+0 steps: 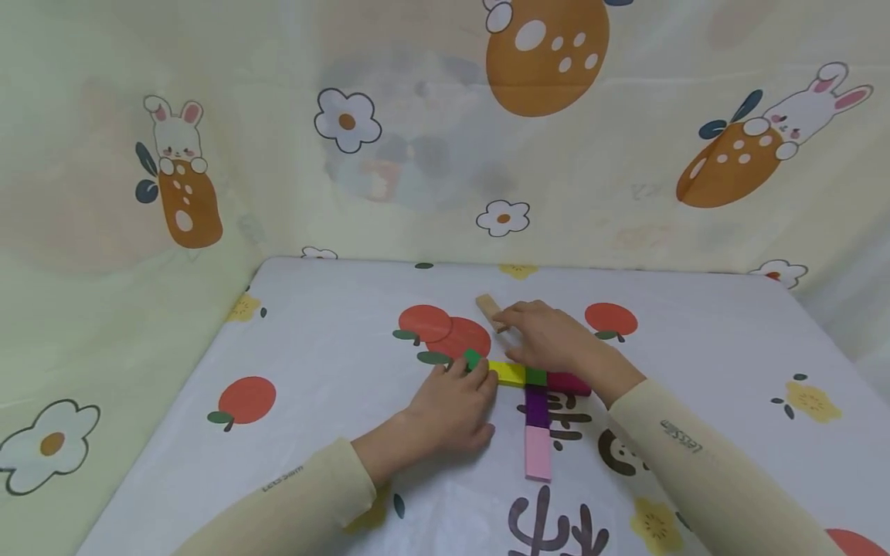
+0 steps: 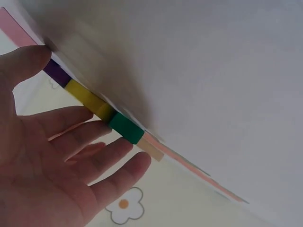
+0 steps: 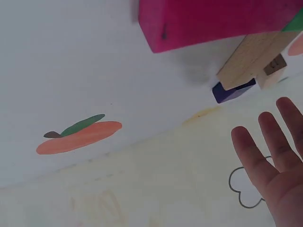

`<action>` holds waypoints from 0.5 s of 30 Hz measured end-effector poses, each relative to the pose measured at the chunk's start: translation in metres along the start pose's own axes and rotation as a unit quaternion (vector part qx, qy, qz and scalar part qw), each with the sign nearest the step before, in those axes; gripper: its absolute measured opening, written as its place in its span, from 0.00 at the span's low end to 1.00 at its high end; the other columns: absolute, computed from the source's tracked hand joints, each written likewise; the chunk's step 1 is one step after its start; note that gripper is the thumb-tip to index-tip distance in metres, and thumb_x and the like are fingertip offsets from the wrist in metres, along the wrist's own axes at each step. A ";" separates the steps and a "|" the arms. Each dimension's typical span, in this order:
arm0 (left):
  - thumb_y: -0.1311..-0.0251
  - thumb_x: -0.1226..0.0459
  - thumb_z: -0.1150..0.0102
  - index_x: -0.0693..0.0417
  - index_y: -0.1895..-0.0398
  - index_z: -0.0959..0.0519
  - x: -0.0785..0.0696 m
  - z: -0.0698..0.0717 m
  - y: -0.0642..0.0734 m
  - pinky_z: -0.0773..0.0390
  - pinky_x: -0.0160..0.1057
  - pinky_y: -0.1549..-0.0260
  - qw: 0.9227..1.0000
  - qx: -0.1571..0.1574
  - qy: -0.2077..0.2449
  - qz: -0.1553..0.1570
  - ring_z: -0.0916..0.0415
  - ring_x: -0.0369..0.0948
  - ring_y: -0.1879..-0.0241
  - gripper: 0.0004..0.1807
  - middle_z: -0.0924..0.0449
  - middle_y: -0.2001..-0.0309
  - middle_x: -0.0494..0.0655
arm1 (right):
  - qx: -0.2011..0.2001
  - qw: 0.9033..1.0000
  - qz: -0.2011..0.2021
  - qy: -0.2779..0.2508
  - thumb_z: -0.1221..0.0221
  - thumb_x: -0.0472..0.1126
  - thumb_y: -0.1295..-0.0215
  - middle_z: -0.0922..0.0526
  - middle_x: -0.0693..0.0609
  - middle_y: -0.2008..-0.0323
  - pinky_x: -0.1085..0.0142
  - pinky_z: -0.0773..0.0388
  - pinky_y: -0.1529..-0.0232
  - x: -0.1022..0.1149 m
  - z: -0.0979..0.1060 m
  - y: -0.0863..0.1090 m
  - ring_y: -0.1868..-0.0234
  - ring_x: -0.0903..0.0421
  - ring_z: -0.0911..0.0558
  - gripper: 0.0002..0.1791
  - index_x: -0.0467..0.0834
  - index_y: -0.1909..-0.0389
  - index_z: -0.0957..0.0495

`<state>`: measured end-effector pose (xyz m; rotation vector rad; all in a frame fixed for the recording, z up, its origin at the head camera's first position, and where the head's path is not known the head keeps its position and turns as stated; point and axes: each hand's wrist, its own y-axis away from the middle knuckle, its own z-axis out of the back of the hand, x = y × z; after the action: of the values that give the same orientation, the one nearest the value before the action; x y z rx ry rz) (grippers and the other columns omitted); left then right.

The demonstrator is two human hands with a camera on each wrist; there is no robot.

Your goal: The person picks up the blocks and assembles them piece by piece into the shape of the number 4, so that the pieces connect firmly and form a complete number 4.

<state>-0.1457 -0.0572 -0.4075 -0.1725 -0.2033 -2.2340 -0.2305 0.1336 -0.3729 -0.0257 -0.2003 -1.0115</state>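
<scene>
Small coloured blocks form a joined layout on the white cloth: a yellow block (image 1: 507, 374), a small green block (image 1: 536, 376), a magenta block (image 1: 568, 383), a purple block (image 1: 537, 406) and a pink block (image 1: 538, 453). My left hand (image 1: 452, 405) lies at the yellow end, its extended fingertips beside a dark green block (image 2: 127, 127). Above the layout, my right hand (image 1: 549, 336) reaches with loose fingers to a plain wooden block (image 1: 487, 306). Under that hand, the right wrist view shows another wooden block (image 3: 251, 56) and a dark blue block (image 3: 233, 92).
The white cloth (image 1: 334, 324) carries printed apples, yellow flowers and brown shapes. A cream curtain (image 1: 417, 177) with rabbit prints hangs behind the table and along its left side.
</scene>
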 end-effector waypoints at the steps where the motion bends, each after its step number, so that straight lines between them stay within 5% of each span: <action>1: 0.33 0.39 0.44 0.49 0.25 0.30 0.000 0.000 0.000 0.23 0.49 0.37 1.000 0.001 0.000 0.001 0.32 0.50 0.29 0.39 0.30 0.26 0.46 | 0.001 1.000 -0.004 0.003 0.33 0.45 0.34 0.23 0.40 0.32 0.41 0.25 0.35 -0.001 -0.001 -0.005 0.31 0.38 0.26 0.32 0.45 0.29 0.25; 15: 0.33 0.39 0.44 0.48 0.26 0.29 0.001 -0.001 0.002 0.22 0.47 0.40 1.000 -0.017 -0.008 -0.002 0.30 0.50 0.30 0.38 0.29 0.27 0.45 | 0.073 0.994 -0.034 0.071 0.33 0.42 0.34 0.37 0.40 0.21 0.32 0.34 0.32 -0.001 -0.003 -0.059 0.22 0.34 0.38 0.41 0.46 0.22 0.36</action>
<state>-0.1447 -0.0598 -0.4076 -0.2091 -0.1745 -2.2416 -0.2801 0.1023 -0.3802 0.1865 -0.1458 -1.0595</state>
